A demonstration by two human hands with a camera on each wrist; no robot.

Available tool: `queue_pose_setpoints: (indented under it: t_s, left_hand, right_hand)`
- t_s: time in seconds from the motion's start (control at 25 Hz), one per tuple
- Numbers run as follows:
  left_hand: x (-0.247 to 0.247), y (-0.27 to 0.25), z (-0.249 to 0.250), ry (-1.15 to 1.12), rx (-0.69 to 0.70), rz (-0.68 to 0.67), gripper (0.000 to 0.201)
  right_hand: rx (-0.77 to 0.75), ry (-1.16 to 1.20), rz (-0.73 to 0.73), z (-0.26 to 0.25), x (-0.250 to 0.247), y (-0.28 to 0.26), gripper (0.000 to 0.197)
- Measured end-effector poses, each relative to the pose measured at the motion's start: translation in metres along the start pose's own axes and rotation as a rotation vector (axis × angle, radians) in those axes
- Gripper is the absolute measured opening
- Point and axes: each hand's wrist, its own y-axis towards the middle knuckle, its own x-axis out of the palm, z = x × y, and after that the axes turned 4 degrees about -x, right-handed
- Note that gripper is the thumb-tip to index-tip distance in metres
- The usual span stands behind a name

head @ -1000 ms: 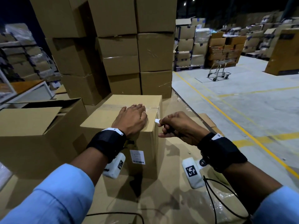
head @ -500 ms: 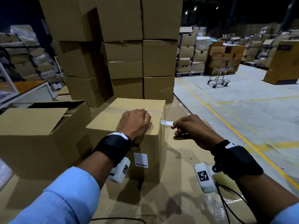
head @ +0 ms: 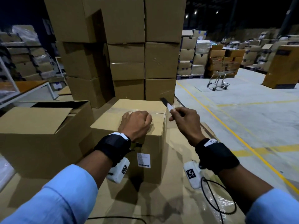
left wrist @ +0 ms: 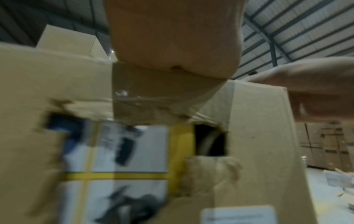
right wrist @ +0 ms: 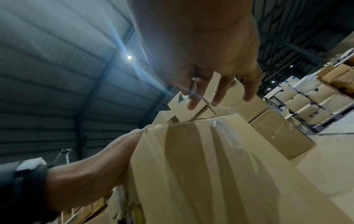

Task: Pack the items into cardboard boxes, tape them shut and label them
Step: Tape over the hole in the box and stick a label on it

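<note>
Clearly the closed brown cardboard box (head: 129,125) is the thing in hand, sitting on a flattened cardboard sheet (head: 161,199) at the foot of a tall stack of brown cartons (head: 142,50). Clear packing tape (right wrist: 222,128) runs along its top seam and down the side facing the right wrist. A white barcode label (head: 143,160) is stuck on the near face. The left wrist view shows that near face torn open in patches, with printed white packaging and a yellow strip visible inside.

I judge the box stiff at its edges and corners but weak around the tears, so it is best taken low at two opposite corners or from underneath, never by the ragged holes. The taped stretches look slick, so bare board gives a surer hold. Its weight cannot be read; it may be moderately heavy since it is packed full.

The left hand (head: 136,122) rests knuckles-up on the top of the box near the right edge, fingers curled under into a loose fist that holds nothing, apparently steadying the box. The right hand (head: 184,117) hovers just beside the upper right corner, clear of the board, wrist raised. Its grip is clamped on a slim dark-and-white blade-like cutter (head: 166,104), held between thumb and fingers and pointing up and away.

A larger open brown carton (head: 40,131) stands to the left.
</note>
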Motion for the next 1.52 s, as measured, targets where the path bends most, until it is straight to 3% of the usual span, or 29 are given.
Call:
queue_pose_setpoints:
  t_s: [0.12, 0.32, 0.52, 0.8, 0.92, 1.12, 1.2, 1.32, 1.52]
  left_hand:
    - [-0.005, -0.002, -0.022, 0.062, -0.005, -0.057, 0.04]
    - [-0.023, -0.002, -0.076, 0.171, -0.164, -0.155, 0.072]
    - [-0.026, -0.009, -0.085, 0.216, -0.204, -0.259, 0.056]
    - [-0.028, -0.026, -0.069, 0.31, -0.198, -0.215, 0.058]
    - [-0.028, -0.032, -0.058, 0.332, -0.123, -0.12, 0.056]
    - [-0.025, -0.017, -0.067, 0.17, -0.004, 0.053, 0.07]
    - [-0.015, -0.013, -0.075, -0.003, 0.033, 0.094, 0.073]
    - [-0.003, -0.012, -0.08, -0.245, 0.002, 0.011, 0.084]
    - [-0.007, -0.016, -0.068, -0.249, -0.081, -0.012, 0.096]
  right_hand:
    - [-0.099, -0.014, 0.02, -0.015, 0.024, -0.003, 0.021]
    - [-0.23, -0.067, -0.027, -0.03, 0.064, -0.025, 0.023]
    - [-0.35, -0.213, 0.064, -0.016, 0.09, -0.034, 0.027]
    - [-0.467, -0.272, 0.11, 0.015, 0.076, 0.0, 0.02]
    - [-0.513, -0.34, 0.104, 0.034, 0.06, 0.024, 0.019]
    - [-0.508, -0.379, 0.04, 0.052, 0.044, 0.053, 0.024]
    - [-0.505, -0.368, 0.036, 0.05, 0.047, 0.052, 0.023]
    - [-0.488, -0.304, 0.061, 0.048, 0.053, 0.044, 0.021]
    - [-0.353, -0.174, 0.087, 0.023, 0.079, 0.023, 0.021]
